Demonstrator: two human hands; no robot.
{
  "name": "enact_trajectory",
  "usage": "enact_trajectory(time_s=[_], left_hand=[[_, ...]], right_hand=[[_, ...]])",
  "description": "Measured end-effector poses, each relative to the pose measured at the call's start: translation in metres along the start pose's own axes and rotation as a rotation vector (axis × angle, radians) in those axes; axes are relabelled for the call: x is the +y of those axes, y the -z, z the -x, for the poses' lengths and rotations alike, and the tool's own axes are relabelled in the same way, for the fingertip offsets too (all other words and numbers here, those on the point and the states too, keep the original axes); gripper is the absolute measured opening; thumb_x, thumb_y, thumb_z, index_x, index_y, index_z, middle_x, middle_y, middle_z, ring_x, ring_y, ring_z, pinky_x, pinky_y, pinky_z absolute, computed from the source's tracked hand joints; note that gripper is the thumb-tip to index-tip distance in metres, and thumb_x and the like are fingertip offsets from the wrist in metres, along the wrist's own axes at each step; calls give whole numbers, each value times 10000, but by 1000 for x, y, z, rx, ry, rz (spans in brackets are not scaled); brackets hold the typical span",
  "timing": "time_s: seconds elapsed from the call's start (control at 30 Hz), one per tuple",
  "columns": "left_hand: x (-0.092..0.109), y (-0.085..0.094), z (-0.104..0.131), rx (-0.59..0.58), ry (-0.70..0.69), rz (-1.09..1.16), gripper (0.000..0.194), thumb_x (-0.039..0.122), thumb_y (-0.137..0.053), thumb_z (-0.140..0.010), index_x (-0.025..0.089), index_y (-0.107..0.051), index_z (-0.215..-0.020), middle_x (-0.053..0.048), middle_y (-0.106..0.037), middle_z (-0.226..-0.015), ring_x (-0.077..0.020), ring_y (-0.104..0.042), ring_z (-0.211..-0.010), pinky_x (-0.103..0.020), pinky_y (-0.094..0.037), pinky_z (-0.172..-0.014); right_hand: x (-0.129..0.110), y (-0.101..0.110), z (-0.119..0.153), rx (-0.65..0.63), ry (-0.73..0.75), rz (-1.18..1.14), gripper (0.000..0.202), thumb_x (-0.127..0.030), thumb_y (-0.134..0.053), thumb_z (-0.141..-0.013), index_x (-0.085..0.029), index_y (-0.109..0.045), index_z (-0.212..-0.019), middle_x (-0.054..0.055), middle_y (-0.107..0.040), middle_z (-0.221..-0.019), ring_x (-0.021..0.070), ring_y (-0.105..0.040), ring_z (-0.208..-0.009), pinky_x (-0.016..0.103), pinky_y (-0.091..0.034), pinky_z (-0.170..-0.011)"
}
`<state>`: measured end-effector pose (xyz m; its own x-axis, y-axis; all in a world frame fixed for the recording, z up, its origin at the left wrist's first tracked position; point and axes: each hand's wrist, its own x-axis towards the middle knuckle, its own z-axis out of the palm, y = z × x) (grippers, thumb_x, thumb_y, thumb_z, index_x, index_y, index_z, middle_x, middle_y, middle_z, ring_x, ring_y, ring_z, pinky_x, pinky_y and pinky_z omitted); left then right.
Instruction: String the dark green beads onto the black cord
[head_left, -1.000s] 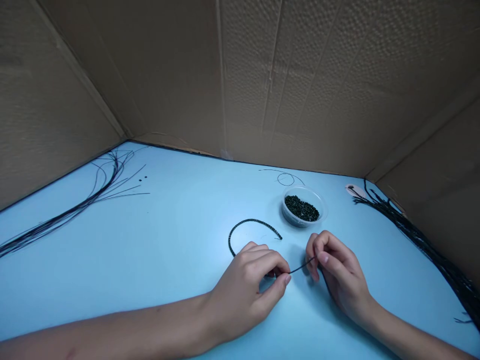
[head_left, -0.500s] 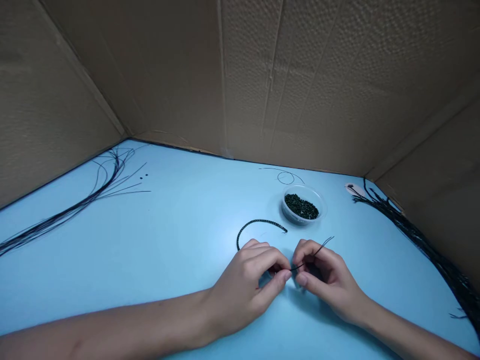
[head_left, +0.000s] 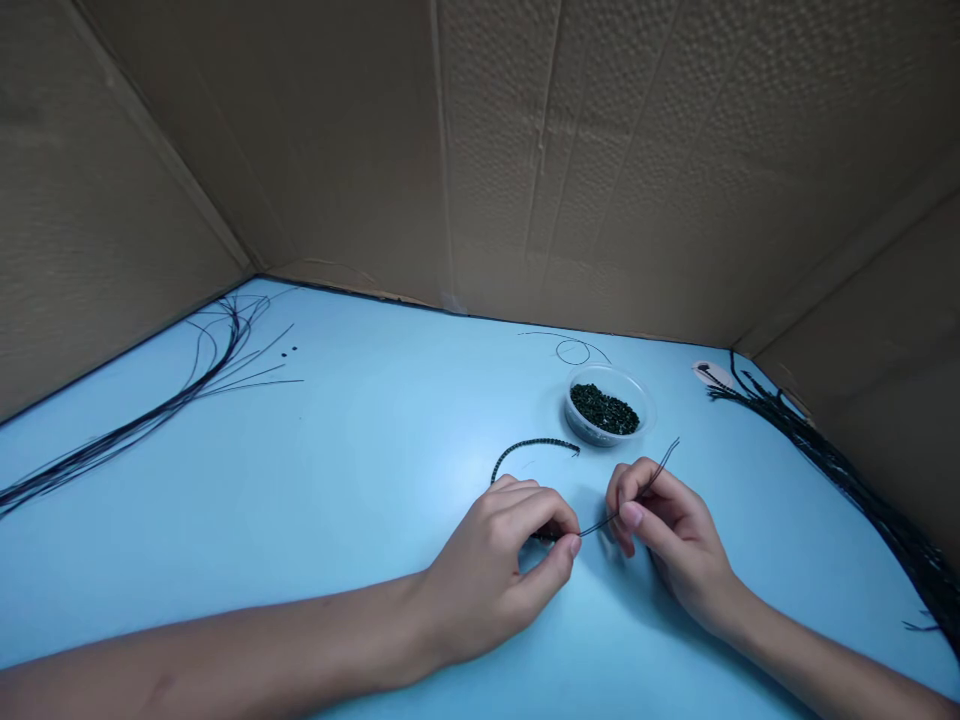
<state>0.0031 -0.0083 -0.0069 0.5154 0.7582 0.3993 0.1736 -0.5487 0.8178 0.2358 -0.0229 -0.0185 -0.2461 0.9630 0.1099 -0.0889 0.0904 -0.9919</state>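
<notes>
A dark beaded strand [head_left: 534,442] curves across the blue table and runs under my left hand [head_left: 506,560]. The left thumb and forefinger pinch it near one end, where thin dark cord [head_left: 598,525] comes out. My right hand [head_left: 671,535] is closed on that cord, thumb against forefinger, a short way to the right. The cord's two loose ends poke up past the right fingers. Behind the hands stands a clear round tub [head_left: 600,432] with small dark green beads [head_left: 604,408] in it. The part of the strand inside my left palm is mostly hidden.
Loose dark cords [head_left: 150,412] lie in a bundle at the left, near two tiny dark beads [head_left: 289,351]. A thick bundle of dark strands [head_left: 832,465] runs down the right side over a white round tag [head_left: 711,374]. Cardboard walls [head_left: 480,160] enclose the table.
My right hand has moved right and slightly up, away from the left, and now pinches the cord, with more cord showing between the hands. The beaded strand's curve has shifted a little right.
</notes>
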Motion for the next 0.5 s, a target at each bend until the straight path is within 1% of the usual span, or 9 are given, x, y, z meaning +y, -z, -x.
enact_trajectory(time_s=[0.13, 0.3, 0.5], left_hand=[[1, 0, 0, 15, 25, -13, 100, 138, -584, -954, 190, -632, -884, 9, -683, -788, -151, -619, -741, -311, -443, -757], [0, 0, 1, -5, 98, -18, 112, 124, -563, -924, 203, -641, -911, 2, -699, -789, -168, -615, -737, -307, -462, -727], [-2, 1, 2, -10, 74, 0, 311, 12, -449, -906, 212, -634, -1056, -15, -741, -927, -168, -647, -797, -304, -483, -748]], right_hand=[[4, 1, 0, 23, 6, -88, 167, -336, -632, -1069, -228, -580, -952, -15, -543, -875, 112, -521, -653, 261, -431, -604], [3, 0, 1, 34, 14, -15, 163, -335, -680, -1047, -222, -598, -963, -15, -547, -881, 98, -511, -638, 252, -423, -587], [1, -1, 1, 69, 18, 36, 185, -351, -716, -1024, -217, -614, -948, -15, -536, -875, 96, -502, -627, 257, -421, -571]])
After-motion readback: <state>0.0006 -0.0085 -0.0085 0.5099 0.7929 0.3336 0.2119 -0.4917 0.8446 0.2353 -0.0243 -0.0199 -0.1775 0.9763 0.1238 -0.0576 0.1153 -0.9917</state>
